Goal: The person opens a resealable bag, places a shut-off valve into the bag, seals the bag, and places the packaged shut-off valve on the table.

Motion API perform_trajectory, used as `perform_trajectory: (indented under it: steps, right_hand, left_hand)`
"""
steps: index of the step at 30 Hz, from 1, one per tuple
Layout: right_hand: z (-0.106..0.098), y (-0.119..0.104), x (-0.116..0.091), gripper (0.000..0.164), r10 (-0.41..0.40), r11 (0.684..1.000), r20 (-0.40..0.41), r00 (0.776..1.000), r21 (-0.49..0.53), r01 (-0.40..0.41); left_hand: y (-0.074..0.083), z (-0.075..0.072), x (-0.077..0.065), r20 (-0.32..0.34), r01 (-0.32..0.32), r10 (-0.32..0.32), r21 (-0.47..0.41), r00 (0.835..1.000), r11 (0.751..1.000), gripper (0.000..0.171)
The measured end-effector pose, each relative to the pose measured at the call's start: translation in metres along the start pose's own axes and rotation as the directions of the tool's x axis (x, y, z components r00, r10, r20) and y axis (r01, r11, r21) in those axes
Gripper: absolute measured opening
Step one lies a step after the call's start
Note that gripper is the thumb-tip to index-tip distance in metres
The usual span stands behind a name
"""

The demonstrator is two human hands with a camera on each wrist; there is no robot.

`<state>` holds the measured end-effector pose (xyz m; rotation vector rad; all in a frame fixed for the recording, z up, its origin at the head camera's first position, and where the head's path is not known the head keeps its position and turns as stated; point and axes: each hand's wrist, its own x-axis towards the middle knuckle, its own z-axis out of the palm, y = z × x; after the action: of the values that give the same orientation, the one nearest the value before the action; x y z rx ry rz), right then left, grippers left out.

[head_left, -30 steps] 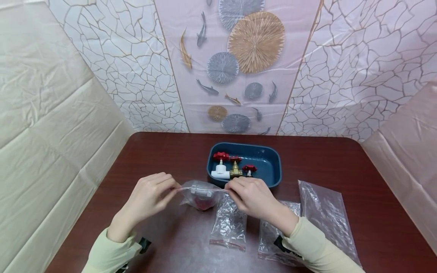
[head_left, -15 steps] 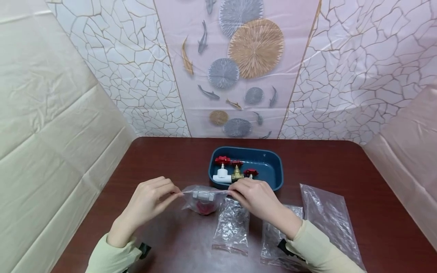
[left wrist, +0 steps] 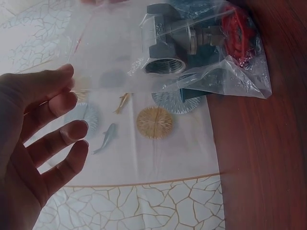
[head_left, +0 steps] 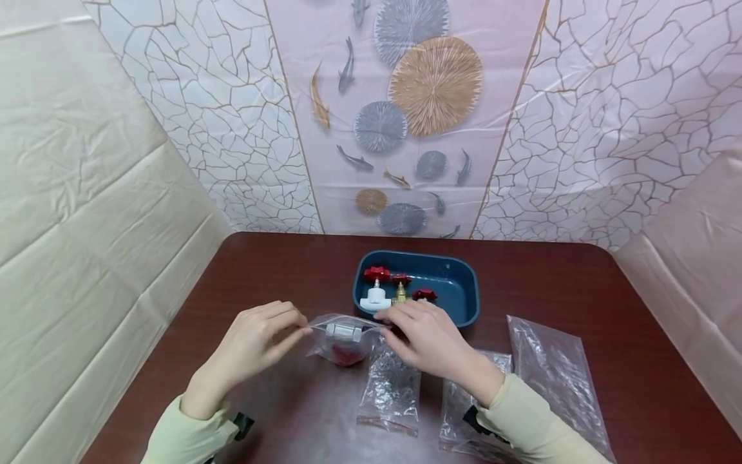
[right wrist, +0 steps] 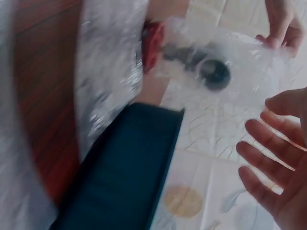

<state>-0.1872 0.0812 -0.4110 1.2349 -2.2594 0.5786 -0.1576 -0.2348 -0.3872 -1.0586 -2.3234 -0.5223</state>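
Observation:
A clear zip bag (head_left: 330, 351) with a metal valve (head_left: 344, 332) inside hangs between my hands; the valve's red handwheel (left wrist: 237, 36) lies toward the bag's bottom. My left hand (head_left: 249, 341) pinches the left end of the bag's mouth between thumb and forefinger. At the mouth's other end is my right hand (head_left: 426, 338), its thumb and forefinger parted around the bag's corner, the other fingers spread in the right wrist view. Whether its fingertips touch the plastic is hard to tell.
Behind the bag stands a blue tray (head_left: 460, 283) holding a white valve (head_left: 375, 298), a brass valve (head_left: 401, 292) and another red-wheeled valve (head_left: 425, 294). Clear bags lie on the table: one in front (head_left: 391, 393), one under the right forearm (head_left: 455, 412), a larger one (head_left: 556, 367) at right.
My right thumb and forefinger have parted at the bag's corner, where they pinched it before. The left hand keeps its pinch, and the bag's mouth line now sags slightly.

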Motion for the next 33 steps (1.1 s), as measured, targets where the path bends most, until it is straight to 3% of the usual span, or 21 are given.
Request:
perform_trajectory:
  steps: [5, 8, 11, 14, 20, 27, 33]
  right_hand:
    - [0.009, -0.017, 0.024, 0.035, -0.009, 0.999, 0.039, 0.999, 0.032, 0.008]
    - [0.018, -0.028, 0.040, 0.032, -0.050, 0.997, 0.016, 0.999, 0.059, 0.049]
    - [0.026, -0.037, 0.050, 0.018, -0.100, 0.993, -0.030, 0.995, 0.064, 0.102]
    - [0.030, -0.043, 0.054, 0.008, -0.131, 0.989, -0.066, 0.989, 0.059, 0.135]
    - [0.030, -0.047, 0.058, 0.009, -0.141, 0.986, -0.059, 0.988, 0.083, 0.145]
    - [0.032, -0.045, 0.059, 0.010, -0.235, 0.971, 0.008, 0.972, -0.041, 0.235]
    - [0.035, -0.040, 0.056, 0.009, -0.270, 0.957, 0.012, 0.963, -0.108, 0.270]
  left_hand:
    - [0.002, 0.005, 0.002, -0.039, -0.036, 0.036, -0.006, 0.999, 0.999, 0.007]
    - [0.003, 0.007, 0.005, -0.057, -0.071, 0.070, -0.010, 0.996, 0.997, 0.008]
    - [0.006, 0.010, 0.006, -0.056, -0.079, 0.078, -0.007, 0.995, 0.997, 0.010]
    - [0.010, 0.012, 0.004, -0.059, -0.083, 0.083, 0.001, 0.995, 0.997, 0.013]
    - [0.014, 0.011, 0.002, -0.058, -0.093, 0.095, 0.027, 0.994, 0.995, 0.019]
    - [0.014, 0.009, 0.002, -0.067, -0.117, 0.120, 0.052, 0.991, 0.992, 0.019]
    - [0.012, 0.009, 0.002, -0.062, -0.138, 0.145, 0.104, 0.988, 0.985, 0.021]
